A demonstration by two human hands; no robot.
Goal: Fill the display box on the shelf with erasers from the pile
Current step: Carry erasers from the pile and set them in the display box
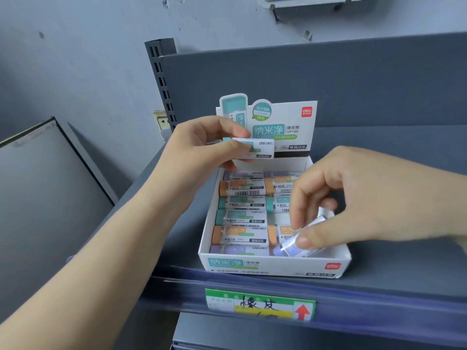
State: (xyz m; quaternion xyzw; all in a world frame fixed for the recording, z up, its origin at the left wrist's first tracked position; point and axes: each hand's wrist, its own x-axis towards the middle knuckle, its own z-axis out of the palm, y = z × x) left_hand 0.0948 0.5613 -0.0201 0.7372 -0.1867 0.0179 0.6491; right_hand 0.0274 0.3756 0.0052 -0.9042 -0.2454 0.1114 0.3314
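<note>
A white display box [275,267] with an upright printed back card stands on the grey shelf [394,263]. Inside lie rows of sleeved erasers [242,215] with orange, teal and purple ends. My left hand [202,147] hovers over the box's back left corner, gripping a teal-ended eraser [255,147] held level. My right hand [353,198] reaches into the front right part of the box, fingertips pinching a purple eraser [300,242] that tilts down toward the front. The pile of loose erasers is out of view.
A price label [260,304] with a red arrow sits in the shelf's front rail. A slotted upright post [161,82] and the grey back panel [353,84] stand behind the box. A grey board [43,188] leans at the left by the wall.
</note>
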